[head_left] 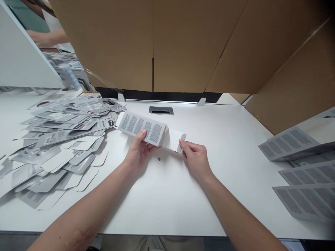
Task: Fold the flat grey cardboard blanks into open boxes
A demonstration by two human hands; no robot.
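A small grey-and-white carton (pixel 142 128) with columns of printed text is held tilted above the white table, its right end flap folded out. My left hand (pixel 139 150) grips the carton's body from below, thumb on the printed face. The fingers of my right hand (pixel 195 153) pinch the tip of the end flap (pixel 174 139). To the left lies a spread heap of flat, unfolded cartons (pixel 68 136), overlapping one another. Whether anything is inside the held carton cannot be seen.
Formed cartons (pixel 311 198) stand at the table's (pixel 193 216) right edge. Large brown cardboard (pixel 183 45) rises behind the table. A metal-framed slot (pixel 161 110) is set in the tabletop. Another person's arm (pixel 47 37) shows at the upper left, near more boxes (pixel 69 75).
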